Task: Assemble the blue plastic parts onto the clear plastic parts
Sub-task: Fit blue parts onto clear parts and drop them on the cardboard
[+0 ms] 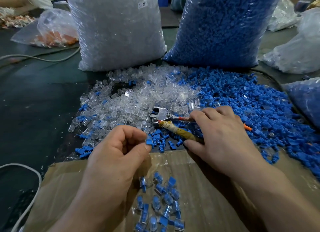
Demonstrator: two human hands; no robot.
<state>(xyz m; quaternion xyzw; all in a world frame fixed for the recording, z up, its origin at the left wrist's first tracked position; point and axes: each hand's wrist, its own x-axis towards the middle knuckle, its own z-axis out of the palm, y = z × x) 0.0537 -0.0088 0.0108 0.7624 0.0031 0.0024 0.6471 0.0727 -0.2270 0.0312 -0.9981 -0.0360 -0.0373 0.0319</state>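
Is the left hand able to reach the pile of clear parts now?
Probably yes. The pile of clear parts lies just ahead of the left hand, with nothing between them, but it already pinches a blue part.

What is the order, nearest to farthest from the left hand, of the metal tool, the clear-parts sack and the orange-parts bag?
1. metal tool, just right of the left hand, which pinches a blue part.
2. clear-parts sack, upright behind the piles.
3. orange-parts bag, far back left.
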